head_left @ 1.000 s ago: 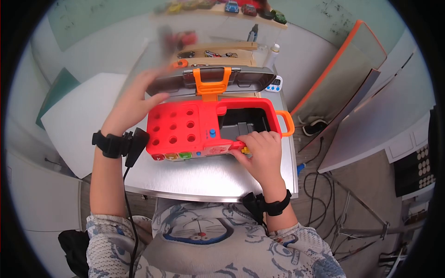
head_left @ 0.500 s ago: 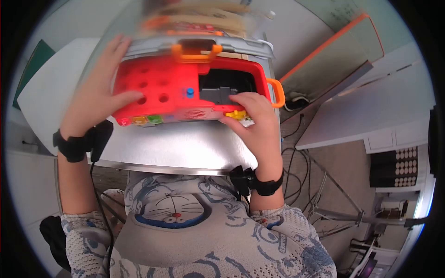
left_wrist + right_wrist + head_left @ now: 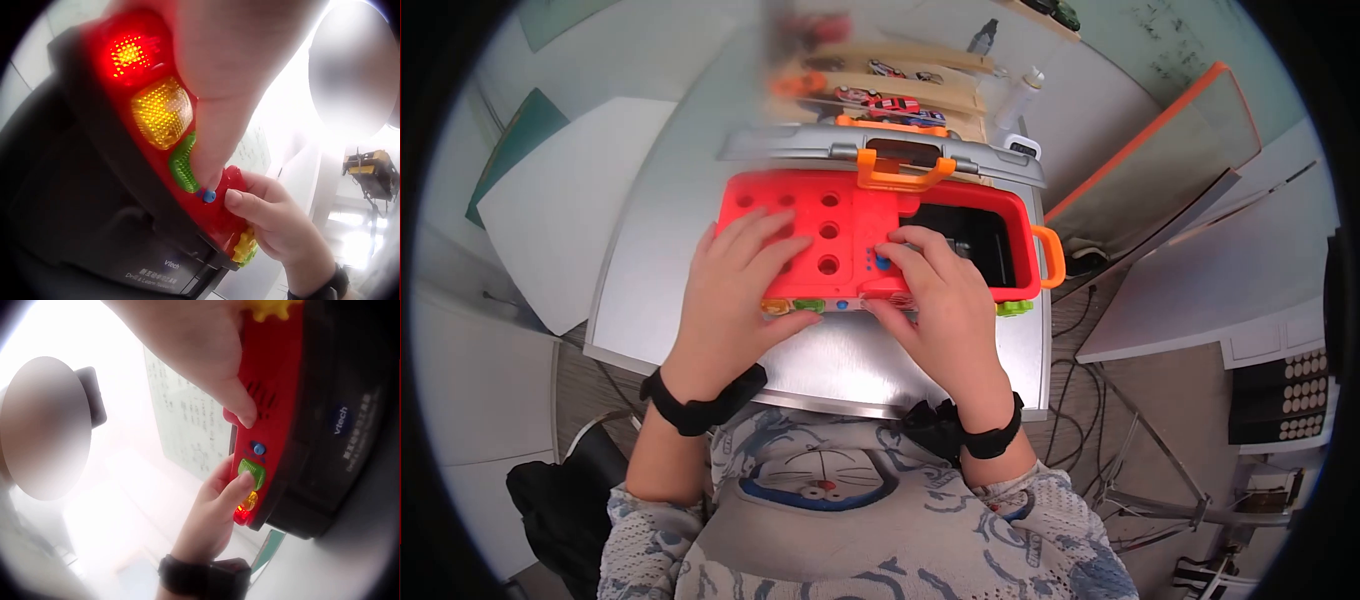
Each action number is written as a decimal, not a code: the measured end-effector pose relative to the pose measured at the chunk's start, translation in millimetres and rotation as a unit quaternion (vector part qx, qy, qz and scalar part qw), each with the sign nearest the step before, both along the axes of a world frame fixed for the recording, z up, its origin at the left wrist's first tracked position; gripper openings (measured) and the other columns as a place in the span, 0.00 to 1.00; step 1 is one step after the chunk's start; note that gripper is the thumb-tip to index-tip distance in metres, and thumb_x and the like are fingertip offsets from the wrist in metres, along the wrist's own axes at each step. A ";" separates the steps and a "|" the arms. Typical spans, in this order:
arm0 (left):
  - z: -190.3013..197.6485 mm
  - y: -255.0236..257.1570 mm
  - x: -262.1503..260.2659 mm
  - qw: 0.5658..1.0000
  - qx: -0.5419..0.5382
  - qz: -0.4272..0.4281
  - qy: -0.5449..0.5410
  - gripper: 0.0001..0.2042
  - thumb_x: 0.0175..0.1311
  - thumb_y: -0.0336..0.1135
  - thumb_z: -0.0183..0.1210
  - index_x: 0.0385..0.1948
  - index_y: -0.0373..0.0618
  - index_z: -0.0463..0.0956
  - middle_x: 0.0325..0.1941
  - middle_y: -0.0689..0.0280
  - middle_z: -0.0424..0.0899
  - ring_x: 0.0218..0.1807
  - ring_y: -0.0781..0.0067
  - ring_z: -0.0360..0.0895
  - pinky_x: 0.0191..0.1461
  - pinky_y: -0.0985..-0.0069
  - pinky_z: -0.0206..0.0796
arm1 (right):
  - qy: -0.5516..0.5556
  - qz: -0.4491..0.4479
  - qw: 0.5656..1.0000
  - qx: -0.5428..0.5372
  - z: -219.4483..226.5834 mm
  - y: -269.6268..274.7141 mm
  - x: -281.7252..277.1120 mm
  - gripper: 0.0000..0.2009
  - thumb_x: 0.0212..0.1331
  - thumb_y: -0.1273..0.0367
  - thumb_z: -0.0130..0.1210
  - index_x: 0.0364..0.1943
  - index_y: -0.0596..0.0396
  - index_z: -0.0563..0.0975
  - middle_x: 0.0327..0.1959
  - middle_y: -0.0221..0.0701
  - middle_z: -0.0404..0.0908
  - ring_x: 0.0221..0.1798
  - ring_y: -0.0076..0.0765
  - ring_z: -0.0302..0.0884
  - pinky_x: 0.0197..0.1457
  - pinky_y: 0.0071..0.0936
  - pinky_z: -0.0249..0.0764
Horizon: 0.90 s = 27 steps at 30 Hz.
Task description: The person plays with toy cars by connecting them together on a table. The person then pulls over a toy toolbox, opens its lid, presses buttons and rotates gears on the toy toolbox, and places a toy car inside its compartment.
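A red toy toolbox (image 3: 860,215) with a peg-hole top lies across the table, its grey lid (image 3: 780,143) raised at the back. My left hand (image 3: 735,285) rests on the holed top, fingers spread and fairly straight. Its thumb touches the front panel beside the green button (image 3: 183,164); the yellow button (image 3: 161,112) and red button (image 3: 131,53) glow. My right hand (image 3: 945,305) holds the front edge, fingers bent over the top with a fingertip at the blue knob (image 3: 882,263). Its thumb lies on the front panel by the slots, near a yellow gear (image 3: 272,309).
At the toolbox's right are a black compartment (image 3: 990,240) and an orange handle (image 3: 1052,255). Behind the lid, toy cars (image 3: 892,104) sit on wooden racks, near a white bottle (image 3: 1025,95). The metal table's (image 3: 820,365) front edge is close to my body.
My left hand has moved from the toolbox's left end onto the holed top, thumb at the front. The right hand has slid left from the yellow gear to the blue knob.
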State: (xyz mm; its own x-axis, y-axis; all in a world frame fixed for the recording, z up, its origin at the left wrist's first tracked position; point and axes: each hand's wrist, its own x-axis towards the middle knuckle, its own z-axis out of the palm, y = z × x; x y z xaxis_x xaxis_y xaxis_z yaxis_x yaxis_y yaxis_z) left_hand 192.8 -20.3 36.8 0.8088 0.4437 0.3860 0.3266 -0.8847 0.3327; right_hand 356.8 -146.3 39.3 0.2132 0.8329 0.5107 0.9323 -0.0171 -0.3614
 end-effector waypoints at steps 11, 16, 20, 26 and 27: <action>0.0 0.5 1.4 1.000 -0.005 -0.002 -0.024 0.32 0.28 0.35 0.70 0.45 0.46 0.72 0.56 0.61 0.69 0.60 0.54 0.61 0.62 0.62 0.52 | 0.001 -0.037 0.999 -0.015 0.6 -0.1 -2.5 0.22 0.34 0.65 0.67 0.39 0.51 0.74 0.43 0.30 0.70 0.31 0.37 0.72 0.35 0.28 0.66; 1.0 0.7 0.4 1.000 -0.009 -0.011 -0.027 0.32 0.28 0.34 0.70 0.46 0.45 0.71 0.56 0.61 0.69 0.61 0.54 0.61 0.62 0.62 0.53 | 0.003 -0.040 0.999 -0.015 0.6 -0.1 -2.7 0.21 0.34 0.65 0.67 0.37 0.52 0.74 0.43 0.30 0.70 0.31 0.37 0.72 0.34 0.28 0.66; 2.2 -0.2 0.2 0.999 -0.012 -0.013 -0.027 0.32 0.29 0.32 0.69 0.47 0.45 0.71 0.56 0.60 0.68 0.61 0.53 0.61 0.62 0.62 0.54 | -0.021 -0.037 0.999 -0.009 0.0 -0.5 -3.0 0.21 0.34 0.65 0.66 0.38 0.53 0.74 0.36 0.30 0.70 0.31 0.35 0.72 0.34 0.28 0.65; -1.3 -1.3 0.9 0.999 -0.005 -0.010 -0.040 0.29 0.34 0.35 0.67 0.46 0.47 0.71 0.55 0.60 0.69 0.59 0.54 0.62 0.60 0.59 0.53 | -0.050 -0.020 0.999 0.003 -2.7 0.4 -1.1 0.22 0.36 0.64 0.65 0.39 0.52 0.72 0.28 0.29 0.69 0.31 0.32 0.72 0.33 0.27 0.61; -2.0 -1.8 1.0 0.999 -0.004 -0.011 -0.039 0.29 0.34 0.35 0.67 0.46 0.47 0.71 0.55 0.60 0.69 0.59 0.54 0.62 0.60 0.59 0.53 | -0.053 -0.021 0.998 -0.001 -2.7 0.3 -1.1 0.22 0.36 0.64 0.65 0.39 0.52 0.72 0.27 0.29 0.69 0.31 0.32 0.72 0.33 0.27 0.60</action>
